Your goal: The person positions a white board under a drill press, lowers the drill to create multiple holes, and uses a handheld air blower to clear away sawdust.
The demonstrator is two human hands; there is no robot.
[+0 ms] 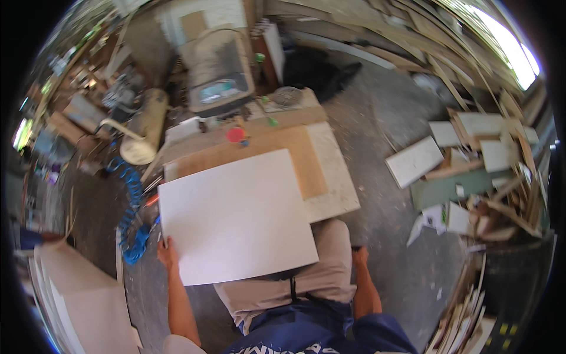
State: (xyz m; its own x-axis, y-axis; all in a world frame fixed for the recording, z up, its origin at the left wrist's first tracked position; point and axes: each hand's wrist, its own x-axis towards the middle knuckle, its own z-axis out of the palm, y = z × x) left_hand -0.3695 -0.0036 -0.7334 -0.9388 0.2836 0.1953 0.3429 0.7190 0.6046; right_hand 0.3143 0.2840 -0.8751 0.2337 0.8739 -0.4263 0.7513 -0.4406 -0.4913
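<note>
A large white panel [236, 218] lies tilted across the front of a low worktable, its near edge reaching over my lap. My left hand [168, 252] is closed on the panel's left edge, near the lower corner. Off the panel, beside my right thigh, my right hand [360, 256] is closed, with something small and dark at its fingers that I cannot make out. Beneath the panel, a brown wooden board [303, 168] lies on the pale worktable top [336, 180]. Beyond the panel sits a round red object [236, 134].
A coiled blue hose [131, 192] runs down the floor at left, near a tan cylindrical tank [147, 127]. Large panels [88, 289] lean at lower left. Board offcuts [471, 156] are heaped at right, with wood strips [466, 315] at lower right. A dusty upright frame [218, 65] stands behind the table.
</note>
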